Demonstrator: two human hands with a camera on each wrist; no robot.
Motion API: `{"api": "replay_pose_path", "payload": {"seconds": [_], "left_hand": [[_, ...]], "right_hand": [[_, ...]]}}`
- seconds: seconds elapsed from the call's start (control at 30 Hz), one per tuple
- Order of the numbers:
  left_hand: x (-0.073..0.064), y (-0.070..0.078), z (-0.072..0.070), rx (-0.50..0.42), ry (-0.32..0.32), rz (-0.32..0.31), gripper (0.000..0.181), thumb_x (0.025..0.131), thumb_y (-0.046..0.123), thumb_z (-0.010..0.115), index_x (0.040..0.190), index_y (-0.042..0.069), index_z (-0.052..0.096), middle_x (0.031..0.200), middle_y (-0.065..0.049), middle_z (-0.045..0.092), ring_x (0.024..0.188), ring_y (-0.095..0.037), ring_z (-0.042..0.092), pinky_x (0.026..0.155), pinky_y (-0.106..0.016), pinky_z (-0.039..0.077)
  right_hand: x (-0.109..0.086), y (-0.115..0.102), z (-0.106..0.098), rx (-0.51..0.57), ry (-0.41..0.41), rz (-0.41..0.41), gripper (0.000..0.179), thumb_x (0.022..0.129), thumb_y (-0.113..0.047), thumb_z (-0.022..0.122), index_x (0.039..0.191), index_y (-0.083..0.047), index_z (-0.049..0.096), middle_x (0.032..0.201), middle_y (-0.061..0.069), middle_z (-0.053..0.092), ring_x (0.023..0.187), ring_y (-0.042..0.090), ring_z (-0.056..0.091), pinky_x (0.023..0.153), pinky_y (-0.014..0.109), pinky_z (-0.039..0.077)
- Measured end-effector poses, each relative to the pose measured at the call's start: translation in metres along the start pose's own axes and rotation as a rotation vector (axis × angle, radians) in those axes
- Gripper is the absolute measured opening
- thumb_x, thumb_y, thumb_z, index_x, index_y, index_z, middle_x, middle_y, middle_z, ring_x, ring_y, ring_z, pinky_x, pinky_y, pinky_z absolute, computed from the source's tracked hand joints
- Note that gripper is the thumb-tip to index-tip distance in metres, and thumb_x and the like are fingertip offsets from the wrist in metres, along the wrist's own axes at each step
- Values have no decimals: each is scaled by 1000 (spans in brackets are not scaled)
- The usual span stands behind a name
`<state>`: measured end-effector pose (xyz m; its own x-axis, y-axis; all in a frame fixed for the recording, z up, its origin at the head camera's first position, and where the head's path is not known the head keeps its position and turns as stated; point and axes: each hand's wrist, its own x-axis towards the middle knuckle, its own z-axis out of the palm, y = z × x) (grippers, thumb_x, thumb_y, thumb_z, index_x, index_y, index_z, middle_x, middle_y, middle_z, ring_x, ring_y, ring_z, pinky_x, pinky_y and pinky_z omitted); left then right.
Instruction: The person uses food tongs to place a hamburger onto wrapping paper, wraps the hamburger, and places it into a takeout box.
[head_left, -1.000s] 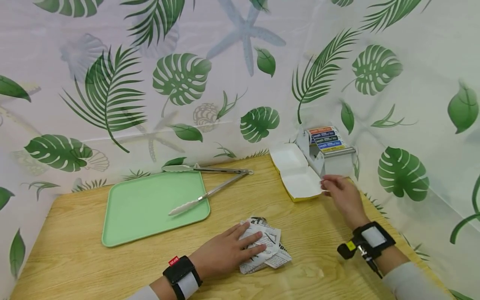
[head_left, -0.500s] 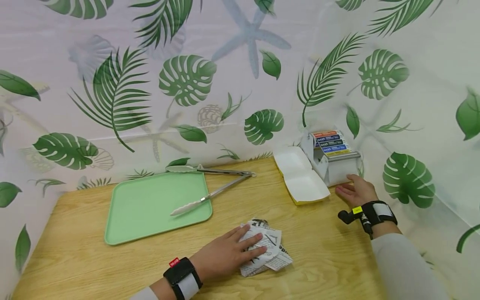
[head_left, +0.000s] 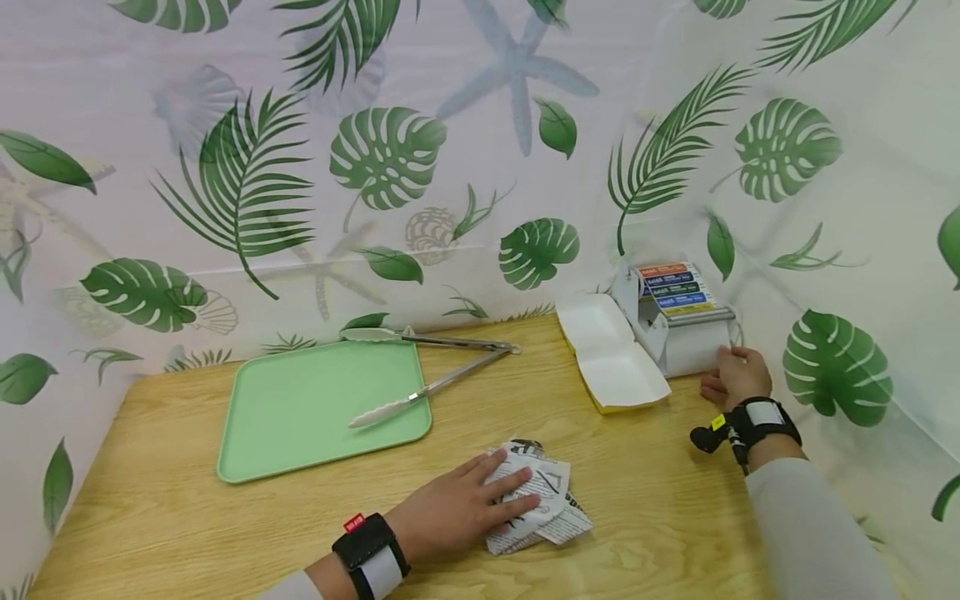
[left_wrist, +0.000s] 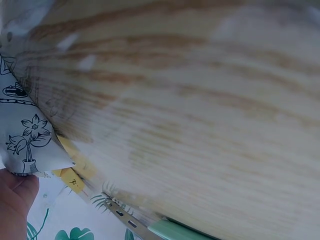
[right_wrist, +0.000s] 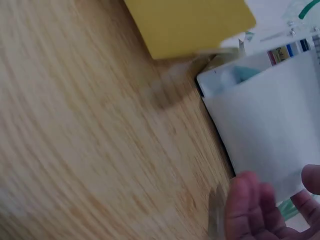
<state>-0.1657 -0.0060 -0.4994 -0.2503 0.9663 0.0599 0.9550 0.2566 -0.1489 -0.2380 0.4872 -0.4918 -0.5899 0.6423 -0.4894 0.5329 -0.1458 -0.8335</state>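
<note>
Well, from here I can see the right hand over by the dispenser, its thumb and forefinger pinching the lower corner of the white sheet that hangs down the front, the other fingers loosely bent below. The sheet hangs beneath a metal bar, under a row of coloured printed strips. The left hand lies palm down with its fingers straight and apart, resting on a loose pile of printed paper and gripping nothing; the wrist view shows a potted flower drawn on one piece. Just beside the dispenser sits an unfolded carton, white inside and yellow outside. Farther left on the wooden table lies a green tray, with tongs spread wide, one tip resting on it and the hinge out on the wood.
</note>
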Motion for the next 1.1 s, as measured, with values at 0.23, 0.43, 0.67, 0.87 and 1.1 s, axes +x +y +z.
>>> {"api": "replay_pose_path", "payload": {"seconds": [0.23, 0.43, 0.67, 0.87, 1.1], "left_hand": [[0, 1, -4, 0, -18, -6, 52, 110, 39, 37, 161, 31, 29, 167, 1, 35, 153, -32, 37, 123, -41, 37], [0, 1, -7, -9, -54, -21, 51, 111, 37, 35, 162, 31, 28, 168, 2, 33, 155, -31, 34, 124, -40, 35], [0, 2, -3, -6, -31, -18, 52, 111, 39, 37, 161, 31, 29, 167, 1, 34, 154, -32, 36, 123, -41, 37], [0, 3, 1, -3, -14, -17, 52, 110, 39, 38, 161, 32, 29, 167, 1, 35, 153, -32, 37, 123, -41, 38], [0, 3, -2, 12, -25, -21, 52, 111, 37, 37, 161, 31, 29, 167, 1, 35, 154, -32, 37, 123, -41, 37]], "right_hand": [[3, -1, -11, -11, 5, -58, 17, 105, -34, 48, 118, -24, 54, 75, -4, 53, 55, 11, 53, 52, 28, 50], [3, -2, -19, 14, -55, -60, 7, 106, -29, 48, 100, -28, 51, 70, -7, 52, 53, 9, 48, 50, 28, 45], [4, 3, -22, -6, -91, -35, 9, 108, -26, 42, 101, -27, 49, 72, -6, 49, 55, 9, 47, 52, 27, 45], [0, 7, -23, -27, -97, -40, 9, 108, -27, 41, 103, -25, 48, 76, -6, 49, 57, 9, 46, 53, 27, 44], [4, 10, -24, -9, -111, -64, 8, 108, -25, 41, 104, -24, 47, 76, -7, 47, 57, 9, 44, 52, 27, 42]]}}
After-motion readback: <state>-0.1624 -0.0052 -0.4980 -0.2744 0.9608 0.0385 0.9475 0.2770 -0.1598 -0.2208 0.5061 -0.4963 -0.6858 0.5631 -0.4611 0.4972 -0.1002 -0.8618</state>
